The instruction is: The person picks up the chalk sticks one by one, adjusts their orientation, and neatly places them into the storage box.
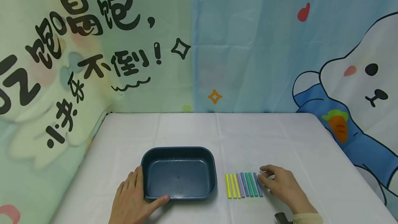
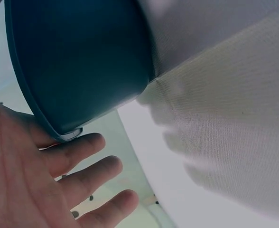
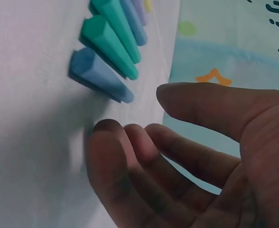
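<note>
In the head view, a dark blue tray (image 1: 178,168) is sitting on a white bench (image 1: 186,127), with its open side facing up. The left hand (image 1: 132,195) is resting against the tray at 8 o'clock. Its fingers are lying straight along the side, its thumb is touching the near rim, and it is not gripping anything. At 3 o'clock from the tray, eight thin sticks (image 1: 244,184) are lying side by side in a row. From left to right, they are showing three yellows, a purple, a blue, two greens and one more blue. The right hand (image 1: 284,187) is hovering at 3 o'clock from the row, just beside the last blue stick (image 1: 259,188). A pale sleeve (image 1: 308,218) is covering its wrist. A curtain (image 1: 242,44) is hanging at 12 o'clock, and a white cartoon animal (image 1: 339,78) in a blue top is peeking out at 2 o'clock. In the left wrist view, the tray is filling 11 o'clock, and the left hand is showing its palm at 8 o'clock. Its fingers (image 2: 92,176) are spreading apart, and soft shadows (image 2: 177,142) are falling on the bench. In the right wrist view, the last blue stick is lying near 11 o'clock. The right hand is hanging at 4 o'clock, its fingers (image 3: 106,161) bending loosely around a wide gap and holding nothing.
</note>
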Demonstrator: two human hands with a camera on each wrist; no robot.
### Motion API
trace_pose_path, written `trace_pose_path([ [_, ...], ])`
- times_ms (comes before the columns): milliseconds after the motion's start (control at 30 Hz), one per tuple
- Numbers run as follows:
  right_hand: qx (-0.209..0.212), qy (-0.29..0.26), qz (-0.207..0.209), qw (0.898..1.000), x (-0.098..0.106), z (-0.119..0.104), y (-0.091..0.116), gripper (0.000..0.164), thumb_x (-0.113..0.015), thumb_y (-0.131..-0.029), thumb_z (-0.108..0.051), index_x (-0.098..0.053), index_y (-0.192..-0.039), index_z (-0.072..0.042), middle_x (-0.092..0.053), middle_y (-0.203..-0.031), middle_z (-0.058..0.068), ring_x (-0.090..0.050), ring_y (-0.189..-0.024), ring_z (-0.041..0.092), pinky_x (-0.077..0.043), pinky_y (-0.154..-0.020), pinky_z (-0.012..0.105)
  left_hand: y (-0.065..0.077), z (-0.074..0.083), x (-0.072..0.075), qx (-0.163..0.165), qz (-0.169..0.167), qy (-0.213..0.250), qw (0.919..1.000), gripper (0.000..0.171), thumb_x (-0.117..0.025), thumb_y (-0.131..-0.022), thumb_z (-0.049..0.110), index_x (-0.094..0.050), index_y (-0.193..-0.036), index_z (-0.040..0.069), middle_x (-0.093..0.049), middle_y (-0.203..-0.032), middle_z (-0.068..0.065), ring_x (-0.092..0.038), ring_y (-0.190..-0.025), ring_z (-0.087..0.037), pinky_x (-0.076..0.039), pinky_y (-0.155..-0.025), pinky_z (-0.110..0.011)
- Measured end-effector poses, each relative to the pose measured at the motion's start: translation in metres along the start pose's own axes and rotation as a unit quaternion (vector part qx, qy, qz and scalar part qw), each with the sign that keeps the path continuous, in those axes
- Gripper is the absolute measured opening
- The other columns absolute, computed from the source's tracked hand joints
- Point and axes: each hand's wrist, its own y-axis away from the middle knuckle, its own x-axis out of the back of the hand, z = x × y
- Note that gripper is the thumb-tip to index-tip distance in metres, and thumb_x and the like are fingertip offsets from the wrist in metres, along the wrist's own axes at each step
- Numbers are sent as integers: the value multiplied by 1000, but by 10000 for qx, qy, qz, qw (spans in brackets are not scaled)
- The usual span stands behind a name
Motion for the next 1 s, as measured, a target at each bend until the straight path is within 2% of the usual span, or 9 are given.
trace_pose_path([
  [100,-115,-29,-34,9999,-3,-1,-1,41,-70,-95,-19,-63,-124,9,-69,-98,10,-63,-64,14,-55,-56,31,0,0,0,-10,12,26,10000,136,-54,-67,95,-35,-152,-9,-46,-148,-28,-46,-135,-44,-37,-109,-62],
  [200,-179,20,-4,9998,-6,-2,-1,38,-71,-94,-18,-64,-121,9,-68,-95,9,-61,-62,13,-54,-55,31,0,0,1,2,-48,12,10000,136,-53,-67,96,-35,-152,-9,-46,-148,-29,-46,-135,-45,-37,-109,-62],
  [367,-268,-46,-69,9996,-8,-2,-2,33,-70,-93,-16,-67,-117,8,-67,-93,7,-61,-65,14,-55,-57,31,0,1,4,-14,-123,6,9999,137,-52,-68,96,-34,-152,-10,-45,-149,-30,-45,-135,-46,-37,-109,-61],
  [767,-332,-44,-170,9993,-9,-4,-6,25,-71,-89,-14,-72,-107,3,-68,-87,2,-62,-74,16,-56,-58,31,1,-1,6,-124,-71,202,9997,136,-56,-68,93,-33,-152,-11,-45,-148,-30,-46,-135,-45,-37,-109,-61],
  [1000,-262,370,-168,9988,-7,-9,-10,25,-72,-85,-14,-74,-103,3,-68,-84,1,-60,-75,17,-54,-64,36,1,-2,7,-103,-180,234,9995,137,-56,-68,94,-32,-153,-11,-44,-149,-30,-45,-135,-45,-36,-110,-61],
])
